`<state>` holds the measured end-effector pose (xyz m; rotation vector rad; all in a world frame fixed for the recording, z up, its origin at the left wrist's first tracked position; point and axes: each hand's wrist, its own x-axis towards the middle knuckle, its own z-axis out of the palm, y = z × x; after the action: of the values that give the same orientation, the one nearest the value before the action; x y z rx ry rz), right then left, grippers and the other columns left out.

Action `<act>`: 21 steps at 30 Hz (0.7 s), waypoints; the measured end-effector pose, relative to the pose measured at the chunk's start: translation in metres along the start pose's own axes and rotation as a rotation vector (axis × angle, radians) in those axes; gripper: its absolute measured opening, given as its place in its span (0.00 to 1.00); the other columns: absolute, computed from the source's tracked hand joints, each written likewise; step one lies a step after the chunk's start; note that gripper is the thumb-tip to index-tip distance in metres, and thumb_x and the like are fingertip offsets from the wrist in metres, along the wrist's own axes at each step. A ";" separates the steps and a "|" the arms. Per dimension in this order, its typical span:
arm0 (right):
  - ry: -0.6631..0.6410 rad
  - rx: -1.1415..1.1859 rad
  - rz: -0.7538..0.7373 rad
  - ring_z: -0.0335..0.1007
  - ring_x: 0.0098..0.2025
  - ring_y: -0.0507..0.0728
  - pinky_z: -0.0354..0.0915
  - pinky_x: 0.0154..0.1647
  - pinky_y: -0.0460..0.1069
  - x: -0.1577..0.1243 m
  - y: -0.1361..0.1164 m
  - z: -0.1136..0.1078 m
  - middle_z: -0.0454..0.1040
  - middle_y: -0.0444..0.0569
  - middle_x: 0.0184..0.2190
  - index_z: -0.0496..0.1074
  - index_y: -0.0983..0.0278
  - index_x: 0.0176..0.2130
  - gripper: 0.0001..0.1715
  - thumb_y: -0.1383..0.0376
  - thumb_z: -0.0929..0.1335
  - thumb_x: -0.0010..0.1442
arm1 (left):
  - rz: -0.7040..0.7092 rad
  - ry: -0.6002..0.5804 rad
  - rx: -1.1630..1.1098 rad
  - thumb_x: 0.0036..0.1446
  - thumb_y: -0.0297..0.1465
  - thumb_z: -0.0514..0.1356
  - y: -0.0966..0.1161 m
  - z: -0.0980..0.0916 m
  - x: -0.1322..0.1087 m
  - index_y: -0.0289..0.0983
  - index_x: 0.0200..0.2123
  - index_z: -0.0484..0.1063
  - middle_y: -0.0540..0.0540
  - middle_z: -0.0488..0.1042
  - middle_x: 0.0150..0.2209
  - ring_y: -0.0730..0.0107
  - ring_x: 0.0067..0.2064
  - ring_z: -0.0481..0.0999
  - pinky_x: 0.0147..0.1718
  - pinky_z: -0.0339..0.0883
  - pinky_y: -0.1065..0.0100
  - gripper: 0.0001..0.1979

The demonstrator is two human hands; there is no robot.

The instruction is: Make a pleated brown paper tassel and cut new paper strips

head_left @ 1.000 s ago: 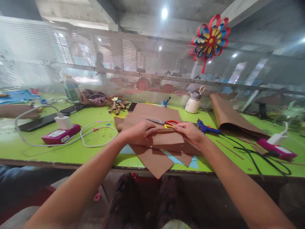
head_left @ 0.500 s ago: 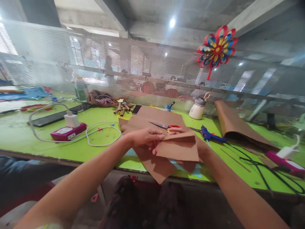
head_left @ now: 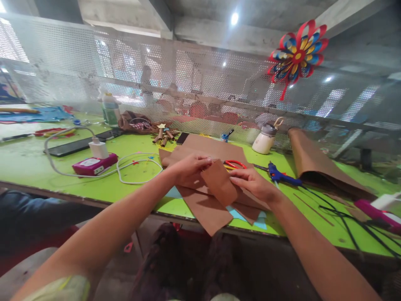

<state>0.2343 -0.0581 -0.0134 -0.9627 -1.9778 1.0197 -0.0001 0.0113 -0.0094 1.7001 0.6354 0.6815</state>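
Small paper piece [head_left: 220, 184]: matte brown, roughly rectangular — over larger paper sheets [head_left: 203, 212] on the green counter [head_left: 37, 163].
Left hand [head_left: 191, 166]: grip pinching its upper corner.
Right hand [head_left: 253, 183]: fingertips [head_left: 239, 180] at its edge (clamped or not, cannot tell).

The left hand [head_left: 196, 165] is pinching a small piece of brown paper [head_left: 220, 184] near its upper end, while the fingers of the right hand [head_left: 253, 182] are meeting its right edge. Larger brown sheets [head_left: 203, 211] are lying below on the green tabletop [head_left: 31, 163]. Red-handled scissors [head_left: 239, 162] are resting just behind, and a blue glue gun [head_left: 283, 176] is lying to the right.
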 end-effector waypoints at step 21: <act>0.016 -0.832 -0.222 0.66 0.34 0.55 0.62 0.37 0.50 0.015 0.033 0.019 0.72 0.49 0.30 0.73 0.65 0.31 0.05 0.67 0.67 0.60 | 0.127 -0.171 1.029 0.52 0.33 0.57 -0.008 0.010 0.002 0.36 0.32 0.76 0.51 0.71 0.22 0.75 0.23 0.63 0.24 0.52 0.71 0.09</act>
<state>0.2212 -0.0383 -0.0471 -1.1081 -2.4653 0.0251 0.0082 0.0074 -0.0188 2.7276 0.8271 0.2704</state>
